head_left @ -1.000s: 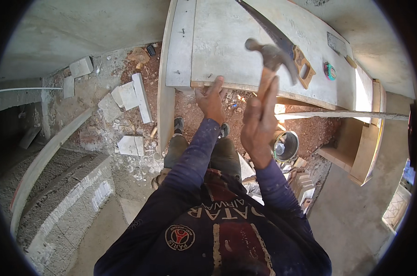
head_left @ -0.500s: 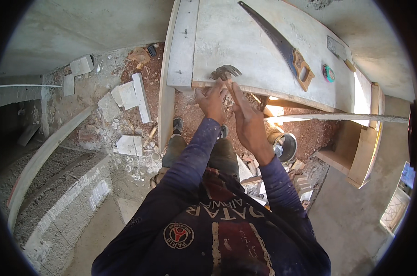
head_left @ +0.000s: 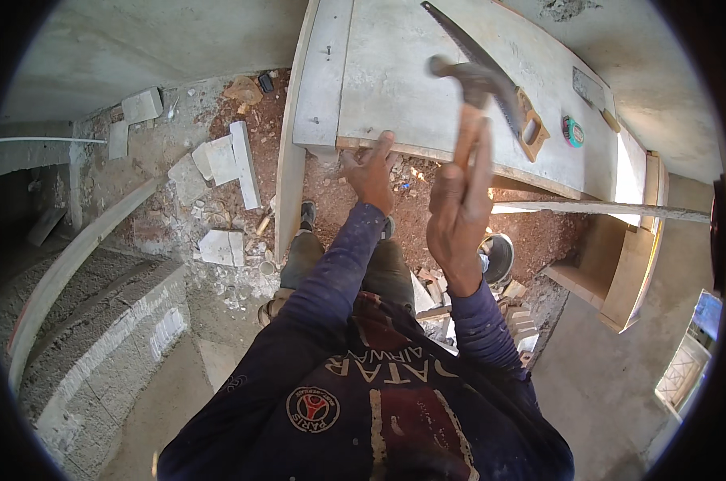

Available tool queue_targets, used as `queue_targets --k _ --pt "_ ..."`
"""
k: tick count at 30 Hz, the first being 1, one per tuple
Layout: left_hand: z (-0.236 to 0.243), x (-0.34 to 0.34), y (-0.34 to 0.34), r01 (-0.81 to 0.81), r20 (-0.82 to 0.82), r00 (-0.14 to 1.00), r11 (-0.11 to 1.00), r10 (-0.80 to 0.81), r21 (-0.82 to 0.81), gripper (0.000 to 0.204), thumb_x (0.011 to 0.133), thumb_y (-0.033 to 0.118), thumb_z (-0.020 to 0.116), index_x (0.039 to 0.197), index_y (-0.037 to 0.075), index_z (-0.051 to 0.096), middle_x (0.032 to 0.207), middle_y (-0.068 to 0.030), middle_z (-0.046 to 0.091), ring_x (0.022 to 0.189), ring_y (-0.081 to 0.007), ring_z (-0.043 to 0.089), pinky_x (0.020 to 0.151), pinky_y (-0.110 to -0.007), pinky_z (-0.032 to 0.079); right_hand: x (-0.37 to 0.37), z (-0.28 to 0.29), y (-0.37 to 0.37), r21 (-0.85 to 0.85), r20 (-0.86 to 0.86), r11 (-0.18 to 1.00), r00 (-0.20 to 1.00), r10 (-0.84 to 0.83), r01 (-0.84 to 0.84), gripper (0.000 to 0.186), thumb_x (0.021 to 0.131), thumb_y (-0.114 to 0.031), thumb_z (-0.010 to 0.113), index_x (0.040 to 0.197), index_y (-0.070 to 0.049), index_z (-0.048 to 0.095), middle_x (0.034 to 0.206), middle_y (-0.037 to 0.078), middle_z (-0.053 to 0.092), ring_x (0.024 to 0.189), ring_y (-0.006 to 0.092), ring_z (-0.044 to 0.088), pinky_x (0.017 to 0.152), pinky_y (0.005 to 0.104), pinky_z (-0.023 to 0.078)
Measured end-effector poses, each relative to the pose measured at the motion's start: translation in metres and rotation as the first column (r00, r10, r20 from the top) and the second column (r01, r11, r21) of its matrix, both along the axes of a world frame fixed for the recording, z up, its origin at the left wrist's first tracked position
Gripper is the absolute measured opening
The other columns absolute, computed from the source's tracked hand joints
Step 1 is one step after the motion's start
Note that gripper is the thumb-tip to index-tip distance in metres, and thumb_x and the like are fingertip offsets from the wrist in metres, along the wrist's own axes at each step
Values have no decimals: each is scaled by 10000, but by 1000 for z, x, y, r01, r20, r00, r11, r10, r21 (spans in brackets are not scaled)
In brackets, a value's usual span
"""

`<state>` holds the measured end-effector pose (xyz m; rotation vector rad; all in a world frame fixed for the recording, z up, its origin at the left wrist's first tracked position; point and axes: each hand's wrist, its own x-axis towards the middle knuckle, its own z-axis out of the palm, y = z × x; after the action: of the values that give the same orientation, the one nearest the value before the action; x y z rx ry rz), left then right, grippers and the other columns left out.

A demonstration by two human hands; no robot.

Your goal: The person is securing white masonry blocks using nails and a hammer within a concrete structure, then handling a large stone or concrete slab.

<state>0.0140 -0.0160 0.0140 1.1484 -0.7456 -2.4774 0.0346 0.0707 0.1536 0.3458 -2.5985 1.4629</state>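
At centre, the right hand [head_left: 459,220] grips a hammer [head_left: 469,120], newly raised from the panel's [head_left: 411,88] edge, leaving a nail [head_left: 369,131] proud beside the left hand [head_left: 370,175], whose hold is unclear.

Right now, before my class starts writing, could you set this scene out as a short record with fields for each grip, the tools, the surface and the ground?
Left grip: at the front edge of the pale panel, near a nail
Right grip: closed around the handle of a claw hammer, its head blurred
On the panel: handsaw; small teal and dark object right of it
Ground: reddish soil; pale broken slabs left; dark bucket right
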Motion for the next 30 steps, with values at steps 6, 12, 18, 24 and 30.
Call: queue_targets --k 6,12,18,24,30 --pt "-16 0 0 20 -5 1000 999 -20 38 921 831 26 779 1475 -76 128 1235 -214 557 1104 -289 614 990 -482 525 8 -47 14 317 107 894 949 298 -316 518 1039 -111 435 1526 -1 302 1389 242 551 1074 429 656 875 451 531" --pt "5 0 2 10 -8 1000 1000 -10 -29 762 830 18 773 1380 -76 253 1230 -214 555 1080 -270 619 962 -450 544 15 -16 0 12 -36 1000 999 -2 2 583 1008 -58 488 1550 -41 272 1313 244 608 833 426 680 726 491 517" --pt "-11 -2 4 -10 78 997 998 5 58 1059 827 22 774 1529 -76 -13 1256 -241 551 1130 -282 607 980 -446 539 -2 -45 8 246 55 927 959 279 -284 610 1001 -61 487 1565 -92 257 1194 291 634 803 448 656 710 480 517" --pt "5 -1 3 29 71 997 1000 -29 2 1095 815 29 790 1528 -77 -35 1290 -246 533 1122 -302 605 980 -440 533 8 -44 12 201 95 966 985 147 -164 619 971 -29 501 1551 -77 291 1125 311 635 860 458 642 744 481 512" --pt "-8 -2 3 -6 52 999 1000 6 -3 1090 812 20 788 1527 -74 -29 1205 -193 585 1121 -294 605 971 -445 529 2 -30 6 196 -62 947 961 270 -254 631 964 -6 489 1555 -75 279 1192 326 615 896 462 661 777 484 533"
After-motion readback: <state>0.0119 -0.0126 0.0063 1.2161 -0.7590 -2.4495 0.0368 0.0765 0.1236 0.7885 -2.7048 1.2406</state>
